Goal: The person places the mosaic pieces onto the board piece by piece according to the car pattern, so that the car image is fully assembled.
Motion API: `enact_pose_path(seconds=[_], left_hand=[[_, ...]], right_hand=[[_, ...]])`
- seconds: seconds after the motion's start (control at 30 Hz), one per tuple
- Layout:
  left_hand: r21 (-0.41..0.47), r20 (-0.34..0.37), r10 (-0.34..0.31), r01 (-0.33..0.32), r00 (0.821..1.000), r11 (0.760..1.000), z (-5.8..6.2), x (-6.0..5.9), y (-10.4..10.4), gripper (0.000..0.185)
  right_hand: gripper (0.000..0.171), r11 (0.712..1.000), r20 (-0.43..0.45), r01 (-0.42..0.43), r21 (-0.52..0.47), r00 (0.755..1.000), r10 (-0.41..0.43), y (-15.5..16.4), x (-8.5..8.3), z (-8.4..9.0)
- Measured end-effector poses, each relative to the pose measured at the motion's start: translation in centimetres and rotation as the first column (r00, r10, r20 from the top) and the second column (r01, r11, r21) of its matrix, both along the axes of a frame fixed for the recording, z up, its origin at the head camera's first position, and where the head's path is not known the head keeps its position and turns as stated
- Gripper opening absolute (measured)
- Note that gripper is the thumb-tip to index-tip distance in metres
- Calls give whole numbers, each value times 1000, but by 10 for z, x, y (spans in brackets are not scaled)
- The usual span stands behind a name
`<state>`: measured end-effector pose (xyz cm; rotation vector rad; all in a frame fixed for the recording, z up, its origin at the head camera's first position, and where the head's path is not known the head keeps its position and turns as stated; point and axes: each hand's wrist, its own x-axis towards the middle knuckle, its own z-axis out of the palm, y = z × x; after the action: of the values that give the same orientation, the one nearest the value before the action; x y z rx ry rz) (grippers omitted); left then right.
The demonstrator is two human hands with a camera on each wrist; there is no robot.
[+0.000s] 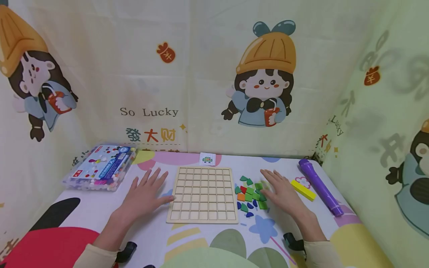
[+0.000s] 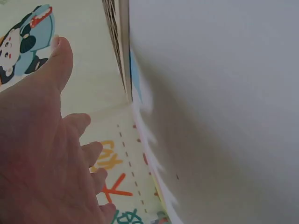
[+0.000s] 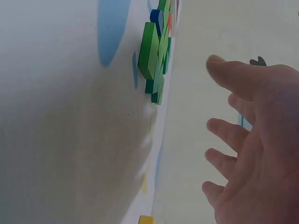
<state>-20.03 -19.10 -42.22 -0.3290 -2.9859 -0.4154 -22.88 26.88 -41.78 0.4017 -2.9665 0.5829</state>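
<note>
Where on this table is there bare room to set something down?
Bare cloth lies between the plastic box and the left hand, and in front of the grid board. Crowded: the coloured pieces between the board and the right hand.

The counter (image 1: 110, 212) wears a cloth printed with pastel shapes. At its middle lies a wooden grid board (image 1: 203, 194), with a small picture card (image 1: 207, 159) just beyond its far edge. A heap of coloured pieces (image 1: 250, 193) lies just right of the board; farther right are a yellow block (image 1: 303, 190) and a purple pen (image 1: 320, 186). A clear plastic box (image 1: 100, 167) sits at the far left.
</note>
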Motion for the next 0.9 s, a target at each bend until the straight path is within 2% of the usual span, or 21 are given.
enact_pose_path(seconds=[0.23,0.47,0.63,0.9], left_hand=[[-8,29,-28,28,999,1000,0,3,7,97],[-26,73,-33,35,997,999,-2,3,14,97],[-19,117,-49,51,992,999,-3,5,18,97],[25,241,-73,69,968,997,1,9,21,99]], right_hand=[[67,1000,20,-17,22,1000,17,-7,2,0],[53,999,108,-8,47,994,3,-15,3,0],[47,996,89,-25,91,996,17,-19,2,-2],[41,995,74,-40,93,997,33,-20,0,-7]])
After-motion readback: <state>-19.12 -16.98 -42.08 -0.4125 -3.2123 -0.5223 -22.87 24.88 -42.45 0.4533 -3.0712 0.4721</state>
